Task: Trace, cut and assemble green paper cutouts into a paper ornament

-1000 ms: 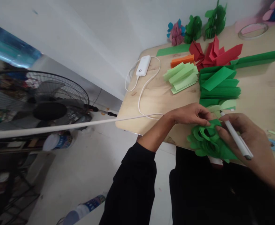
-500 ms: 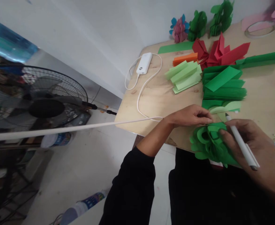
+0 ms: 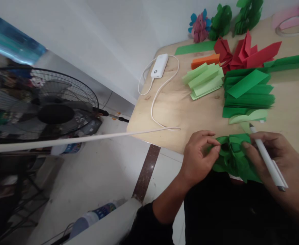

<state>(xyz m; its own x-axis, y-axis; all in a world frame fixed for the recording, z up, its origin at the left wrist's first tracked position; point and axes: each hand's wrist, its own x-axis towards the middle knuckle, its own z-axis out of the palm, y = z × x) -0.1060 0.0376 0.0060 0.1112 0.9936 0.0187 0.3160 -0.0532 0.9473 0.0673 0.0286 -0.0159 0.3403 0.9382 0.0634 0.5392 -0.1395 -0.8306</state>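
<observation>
A green folded-paper craft (image 3: 232,160), layered with rounded petals, sits at the table's front edge between my two hands. My left hand (image 3: 200,154) pinches the craft's left side with thumb and forefinger. On the opposite side, my right hand (image 3: 279,160) grips the craft with its thumb while a white pen (image 3: 269,161) rests across the same fingers, tip pointing up and away. Just beyond lie pale green cut paper pieces (image 3: 247,116) and a stack of dark green folded paper (image 3: 248,92).
On the wooden table (image 3: 164,105) are light green strips (image 3: 205,80), orange paper (image 3: 205,61), red folded paper (image 3: 246,54), a tape roll (image 3: 293,33) and a white power bank (image 3: 160,65). Its cable (image 3: 88,139) stretches left across the view. A fan (image 3: 56,114) stands at left.
My left hand has moved from the craft's top edge down to its left side. My right hand keeps hold of the craft and the pen. The view has shifted slightly.
</observation>
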